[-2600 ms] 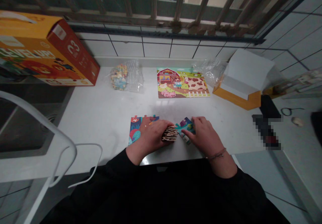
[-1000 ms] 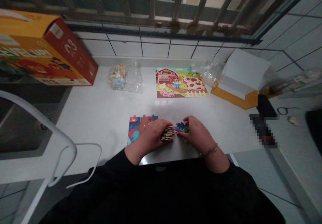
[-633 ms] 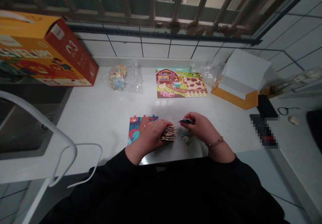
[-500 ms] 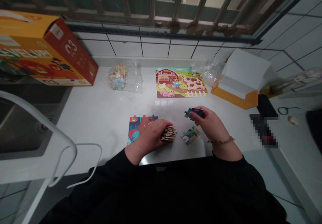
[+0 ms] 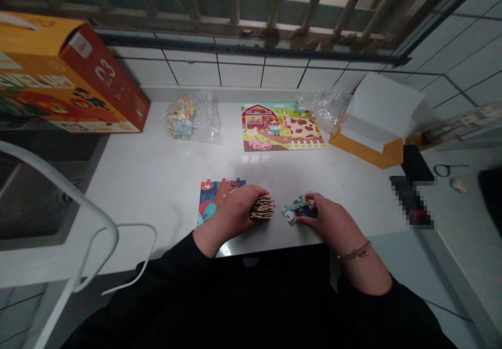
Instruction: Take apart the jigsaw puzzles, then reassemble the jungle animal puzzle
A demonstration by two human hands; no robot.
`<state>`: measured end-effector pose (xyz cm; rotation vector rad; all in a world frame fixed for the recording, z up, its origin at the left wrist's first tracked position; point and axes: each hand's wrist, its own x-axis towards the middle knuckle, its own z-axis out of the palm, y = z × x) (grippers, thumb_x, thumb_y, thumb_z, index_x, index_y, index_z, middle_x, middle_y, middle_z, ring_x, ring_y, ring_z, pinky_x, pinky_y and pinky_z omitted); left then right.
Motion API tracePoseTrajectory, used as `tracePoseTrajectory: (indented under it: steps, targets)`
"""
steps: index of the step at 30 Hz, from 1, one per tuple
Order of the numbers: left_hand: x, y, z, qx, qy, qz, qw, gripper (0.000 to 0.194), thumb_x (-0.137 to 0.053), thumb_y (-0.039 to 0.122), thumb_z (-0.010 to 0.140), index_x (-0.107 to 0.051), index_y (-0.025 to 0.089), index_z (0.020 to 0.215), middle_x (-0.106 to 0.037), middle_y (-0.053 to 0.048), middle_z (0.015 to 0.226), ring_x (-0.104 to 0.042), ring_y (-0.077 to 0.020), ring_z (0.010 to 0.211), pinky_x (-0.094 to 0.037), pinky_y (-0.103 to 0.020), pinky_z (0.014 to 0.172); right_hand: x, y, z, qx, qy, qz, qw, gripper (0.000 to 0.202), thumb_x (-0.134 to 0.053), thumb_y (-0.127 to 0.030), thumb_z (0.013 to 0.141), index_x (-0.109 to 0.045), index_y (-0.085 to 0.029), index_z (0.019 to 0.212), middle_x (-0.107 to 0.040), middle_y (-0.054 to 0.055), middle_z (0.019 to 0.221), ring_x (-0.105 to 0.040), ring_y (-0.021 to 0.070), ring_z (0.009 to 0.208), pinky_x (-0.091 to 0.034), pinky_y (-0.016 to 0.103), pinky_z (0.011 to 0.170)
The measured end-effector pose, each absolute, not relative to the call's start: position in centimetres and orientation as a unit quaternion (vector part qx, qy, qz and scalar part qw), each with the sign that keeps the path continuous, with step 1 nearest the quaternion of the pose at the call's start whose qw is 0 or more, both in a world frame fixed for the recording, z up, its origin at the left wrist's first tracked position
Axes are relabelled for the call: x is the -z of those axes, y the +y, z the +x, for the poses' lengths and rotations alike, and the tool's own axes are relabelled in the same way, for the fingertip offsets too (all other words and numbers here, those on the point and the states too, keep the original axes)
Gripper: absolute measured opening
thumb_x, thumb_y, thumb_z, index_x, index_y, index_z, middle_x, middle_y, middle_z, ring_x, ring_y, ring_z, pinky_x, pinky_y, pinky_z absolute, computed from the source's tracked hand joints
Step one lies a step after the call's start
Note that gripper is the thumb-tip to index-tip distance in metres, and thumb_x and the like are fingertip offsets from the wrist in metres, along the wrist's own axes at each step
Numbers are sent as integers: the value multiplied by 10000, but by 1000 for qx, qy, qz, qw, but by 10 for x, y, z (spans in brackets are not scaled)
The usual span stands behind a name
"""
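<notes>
My left hand is wrapped round a thick stack of puzzle pieces, whose edges face right. Partly under that hand and wrist lies a colourful joined puzzle section with tabs along its top edge. My right hand pinches dark puzzle pieces between thumb and fingers. They overlap a light-coloured puzzle piece on the white counter, and whether they rest on it is hard to tell. A small gap separates the stack from these pieces.
A farm picture card lies farther back. Left of it is a plastic bag of pieces; right, an open orange-and-white box. A large orange box stands at the left by a sink. A white curved tube crosses the left foreground.
My right hand has come down toward me with the dark pieces, which now overlap the light piece on the counter. My left hand keeps its hold on the stack. The view has shifted slightly.
</notes>
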<state>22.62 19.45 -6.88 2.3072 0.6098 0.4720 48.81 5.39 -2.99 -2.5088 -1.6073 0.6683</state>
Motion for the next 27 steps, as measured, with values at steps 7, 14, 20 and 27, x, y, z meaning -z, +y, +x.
tracePoseTrajectory:
  steps: [7, 14, 20, 27]
  targets:
    - [68, 195, 226, -181, 241, 893, 335, 462, -833, 301, 859, -647, 241, 1277, -767, -81, 1216, -741, -288, 1104, -573, -471, 992, 39, 59, 492, -198, -544, -807, 121, 490, -972, -299, 697, -615, -226, 1024, -748, 103, 1065, -730, 302, 988, -550, 374, 843]
    - [68, 194, 225, -178, 237, 886, 356, 453, -824, 306, 879, -640, 238, 1287, -757, -96, 1264, -728, -294, 1165, -560, -468, 1025, 35, 67, 511, -240, -491, -821, 168, 270, -793, -456, 885, -634, -257, 973, -780, 34, 894, -733, 265, 815, -482, 351, 713]
    - [65, 193, 225, -170, 247, 889, 348, 463, -826, 323, 876, -656, 223, 1295, -766, -113, 1257, -734, -302, 1138, -552, -476, 1017, 23, 67, 505, -337, -505, -768, 202, 445, -886, -423, 828, -724, -246, 1202, -834, 62, 1089, -788, 280, 955, -581, 390, 854]
    - [70, 195, 225, -179, 236, 890, 347, 486, -832, 297, 857, -638, 232, 1299, -758, -88, 1233, -733, -293, 1126, -575, -466, 987, 38, 60, 467, -231, -560, -787, 116, 512, -891, -256, 849, -665, -211, 1306, -794, 129, 1167, -775, 341, 1077, -602, 470, 954]
